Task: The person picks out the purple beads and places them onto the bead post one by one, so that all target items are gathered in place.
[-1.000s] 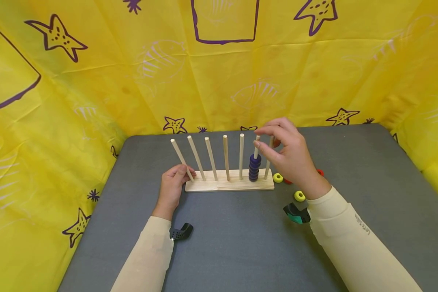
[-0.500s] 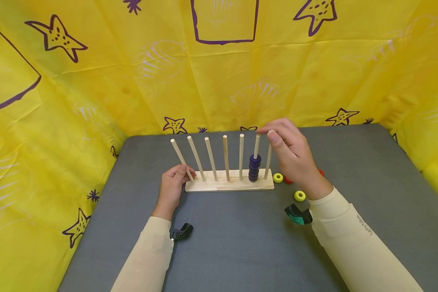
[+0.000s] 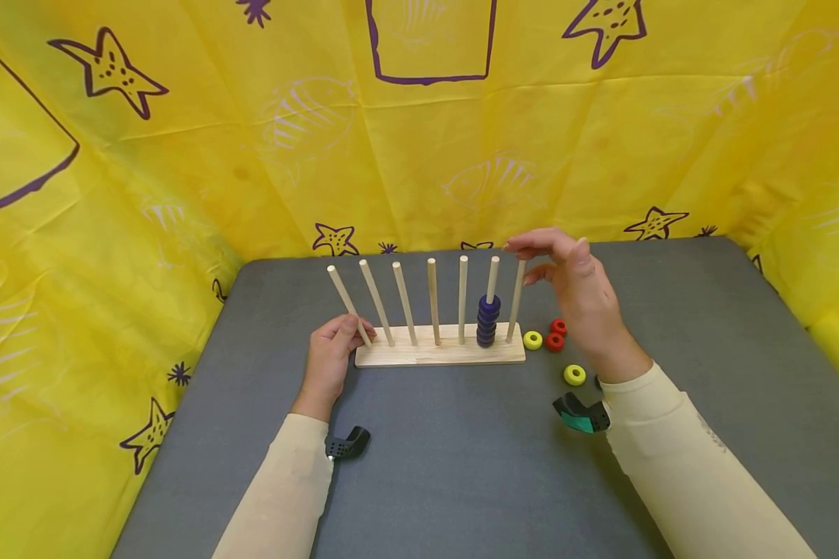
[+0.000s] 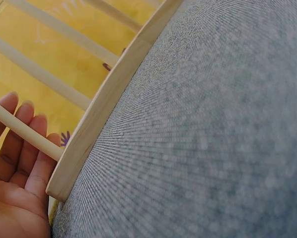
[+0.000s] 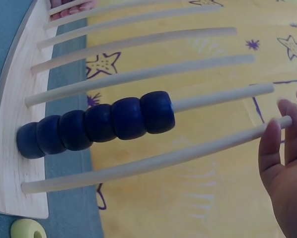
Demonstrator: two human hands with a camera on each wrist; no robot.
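A pale wooden peg rack (image 3: pixel 440 356) stands on the table, with several upright pegs in a row. My left hand (image 3: pixel 327 357) holds its left end, the thumb against the leftmost peg (image 4: pixel 27 131) and the fingers behind it. Dark blue beads (image 5: pixel 100 122) are stacked on the second peg from the right, filling its lower part. Loosely bent and holding nothing, my right hand (image 3: pixel 587 303) is at the top of the bare rightmost peg (image 3: pixel 516 303). In the right wrist view its fingertips (image 5: pixel 271 131) are right at that peg's tip.
Right of the rack lie two yellow beads, one by its corner (image 3: pixel 533 341) and one nearer me (image 3: pixel 574 375). Two red beads (image 3: pixel 555 341) lie together beside them. A dark object (image 3: pixel 598 383) shows partly beneath the right cuff. Yellow patterned cloth (image 3: pixel 405 155) hangs behind the grey table (image 3: pixel 447 466).
My right hand has moved right, from the top of the beaded peg to the rightmost peg, uncovering the red beads. The left hand and rack stay put.
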